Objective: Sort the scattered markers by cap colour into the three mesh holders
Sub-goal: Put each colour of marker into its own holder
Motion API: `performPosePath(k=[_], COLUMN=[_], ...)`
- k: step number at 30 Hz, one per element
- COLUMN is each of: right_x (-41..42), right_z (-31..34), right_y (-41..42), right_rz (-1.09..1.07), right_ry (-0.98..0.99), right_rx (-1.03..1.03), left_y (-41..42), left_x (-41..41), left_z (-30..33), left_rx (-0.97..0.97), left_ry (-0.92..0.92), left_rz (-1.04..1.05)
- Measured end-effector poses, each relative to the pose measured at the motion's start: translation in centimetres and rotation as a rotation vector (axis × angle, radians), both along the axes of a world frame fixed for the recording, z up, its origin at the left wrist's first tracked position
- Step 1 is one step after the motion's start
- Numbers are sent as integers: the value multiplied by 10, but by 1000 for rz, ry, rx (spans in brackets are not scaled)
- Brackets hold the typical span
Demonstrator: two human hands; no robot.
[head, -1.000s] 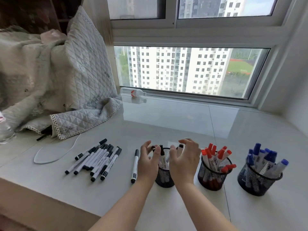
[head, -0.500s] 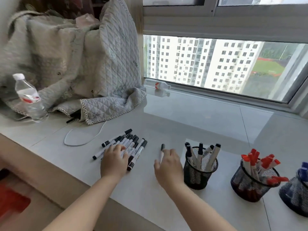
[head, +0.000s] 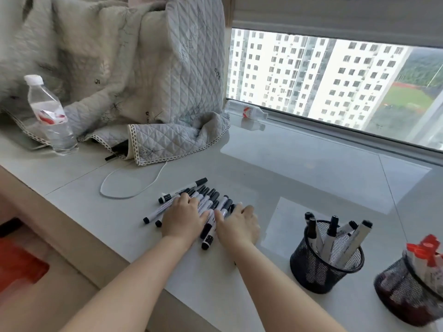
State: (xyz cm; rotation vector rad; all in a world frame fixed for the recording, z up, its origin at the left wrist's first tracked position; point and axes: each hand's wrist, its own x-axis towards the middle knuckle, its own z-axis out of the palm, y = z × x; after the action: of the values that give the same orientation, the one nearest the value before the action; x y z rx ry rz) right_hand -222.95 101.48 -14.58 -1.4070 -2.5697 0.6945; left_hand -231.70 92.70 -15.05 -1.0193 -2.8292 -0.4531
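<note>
On the pale ledge by the window, both hands lie palm down on a heap of black-capped markers [head: 203, 200]. The left hand [head: 183, 218] rests flat across the heap's middle, fingers fairly straight, gripping nothing I can see. The right hand [head: 237, 225] covers the heap's right edge with fingers spread; whether a marker is caught beneath it I cannot tell. To the right, well apart, stands the black holder [head: 323, 267] with several black-capped markers upright in it, and at the frame's edge the red holder [head: 407, 300], full of red caps. The blue one is out of view.

The step looks like gathering the heap. It would go best by squeezing the markers into one parallel bundle between both palms, caps aligned, before lifting, so none rolls toward the ledge's near edge.
</note>
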Motion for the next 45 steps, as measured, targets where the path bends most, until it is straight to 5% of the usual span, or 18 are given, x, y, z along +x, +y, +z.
performPosePath(k=[31,38,41,45], right_x=[81,129,144,157], right_z=[9,18,28,61], right_y=[4,-12,-15,-7], right_rz=[157,119,118,103], right_ry=[-76,-52,19,182], right_rx=[53,60,-52,-105], left_y=[-2,-22,-21,-10], left_x=[64,92,105,122], left_z=[11,26,29,39], left_rx=[-135,50,295,451], left_ry=[-305,-591,-777,-715], left_rz=[102,121,137,100])
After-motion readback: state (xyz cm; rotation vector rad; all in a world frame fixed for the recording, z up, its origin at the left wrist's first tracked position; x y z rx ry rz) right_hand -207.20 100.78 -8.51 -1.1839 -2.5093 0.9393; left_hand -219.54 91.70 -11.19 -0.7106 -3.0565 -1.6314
